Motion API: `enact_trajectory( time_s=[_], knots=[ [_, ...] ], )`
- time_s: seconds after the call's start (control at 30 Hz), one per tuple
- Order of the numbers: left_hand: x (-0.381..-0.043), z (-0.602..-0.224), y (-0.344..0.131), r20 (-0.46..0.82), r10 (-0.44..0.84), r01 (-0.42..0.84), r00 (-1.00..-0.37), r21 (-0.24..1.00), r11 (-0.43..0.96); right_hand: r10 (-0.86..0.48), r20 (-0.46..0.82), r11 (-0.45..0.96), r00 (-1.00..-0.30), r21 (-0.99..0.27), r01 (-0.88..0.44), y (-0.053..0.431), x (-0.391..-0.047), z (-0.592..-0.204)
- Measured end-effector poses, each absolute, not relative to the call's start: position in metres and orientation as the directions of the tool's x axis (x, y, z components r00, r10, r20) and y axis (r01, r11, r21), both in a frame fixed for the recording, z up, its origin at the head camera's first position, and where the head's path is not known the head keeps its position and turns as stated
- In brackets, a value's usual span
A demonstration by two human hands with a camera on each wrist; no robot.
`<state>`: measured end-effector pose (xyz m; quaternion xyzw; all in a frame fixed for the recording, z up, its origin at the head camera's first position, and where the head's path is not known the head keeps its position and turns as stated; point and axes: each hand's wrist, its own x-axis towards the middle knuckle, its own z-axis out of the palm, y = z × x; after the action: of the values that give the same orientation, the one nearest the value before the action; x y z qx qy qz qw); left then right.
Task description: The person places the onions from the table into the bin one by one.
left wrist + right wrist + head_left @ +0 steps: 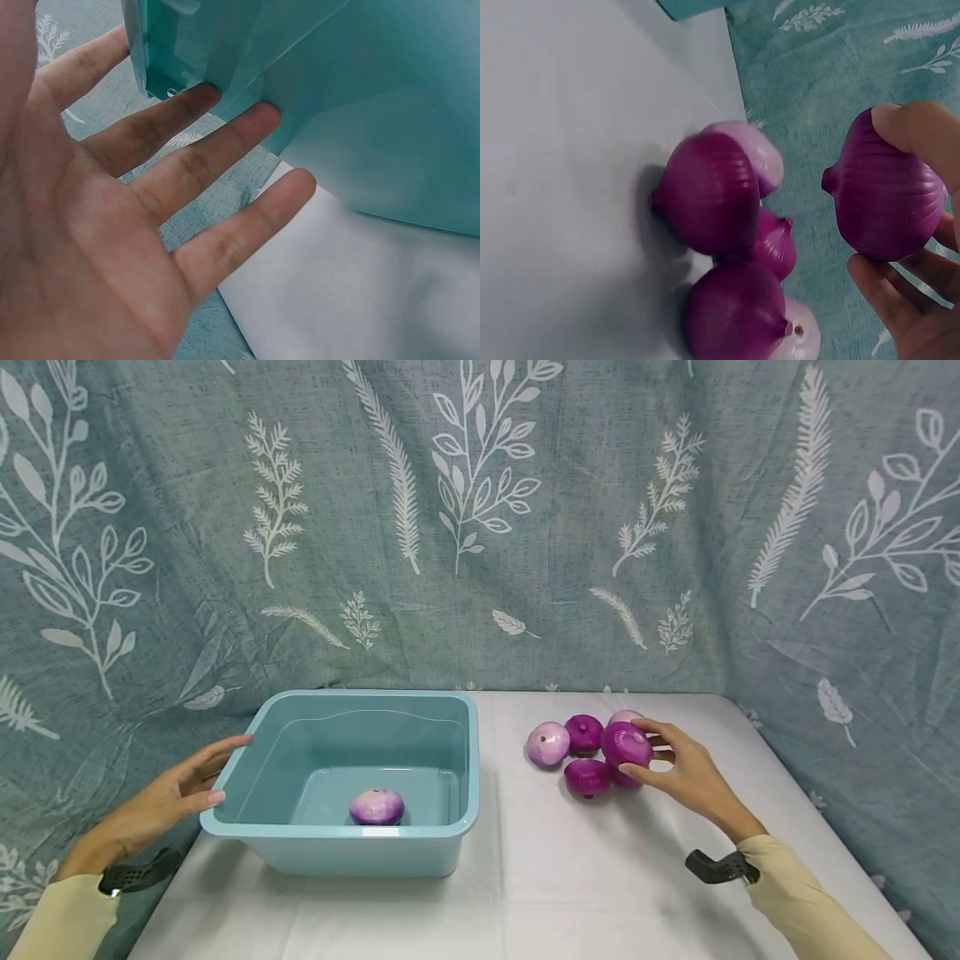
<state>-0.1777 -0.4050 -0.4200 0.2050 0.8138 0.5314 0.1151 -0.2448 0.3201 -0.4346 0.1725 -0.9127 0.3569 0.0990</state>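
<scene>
My right hand (690,777) pinches a purple onion (885,191) between thumb and fingers, lifted over the others in the right wrist view. Below it are several onions: a pale one (547,744) on the left, dark purple ones (587,777) at the front, and another pale onion (624,716) partly hidden at the back. On the left, my left hand (174,793) touches a light blue plastic tub (352,852) at its left rim. Its fingers (217,232) stretch out fairly straight along the tub's outer wall. One purple-and-white onion (377,807) lies inside the tub.
A white cloth (510,893) covers the table. Behind and at both sides hangs a blue-grey curtain (555,635) with white leaf patterns. Dark straps circle both wrists over pale sleeves (810,893). The tub's right wall stands between its inside and the onion group.
</scene>
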Motion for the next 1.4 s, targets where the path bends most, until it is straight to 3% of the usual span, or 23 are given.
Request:
enact_trajectory(
  time_s=[0.63, 1.4],
  knots=[
    [-0.179, -0.421, -0.405, 0.013, 0.447, 0.2, -0.894, 0.906, 0.373, -0.319, 0.312, 0.569, -0.895, -0.693, -0.444, 0.272, -0.242, -0.42],
    [-0.177, -0.422, -0.406, 0.041, 0.446, 0.218, -0.894, 0.91, 0.354, -0.469, 0.351, 0.394, -0.811, -0.738, -0.547, 0.193, -0.229, -0.386]
  ],
)
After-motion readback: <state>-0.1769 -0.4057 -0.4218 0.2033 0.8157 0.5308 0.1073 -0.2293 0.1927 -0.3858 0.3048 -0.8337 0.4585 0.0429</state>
